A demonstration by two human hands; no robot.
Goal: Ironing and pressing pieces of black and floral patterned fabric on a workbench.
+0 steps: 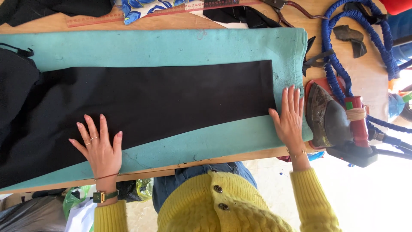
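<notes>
A long piece of black fabric (163, 99) lies flat on a teal ironing blanket (171, 45) spread over a wooden table. My left hand (99, 148) rests palm down, fingers spread, on the near edge of the black fabric. My right hand (289, 118) lies flat on the teal blanket at the fabric's right end, its thumb touching the black edge. Both hands hold nothing. Just right of my right hand an old iron (332, 120) with a red handle rests on its side on a red pad.
A blue braided hose (339, 64) loops from the iron over the table's right end. A wooden ruler (98, 17), blue patterned cloth (141, 8) and dark scraps (240, 15) lie along the far edge. Plastic bags (77, 202) sit below the table at the left.
</notes>
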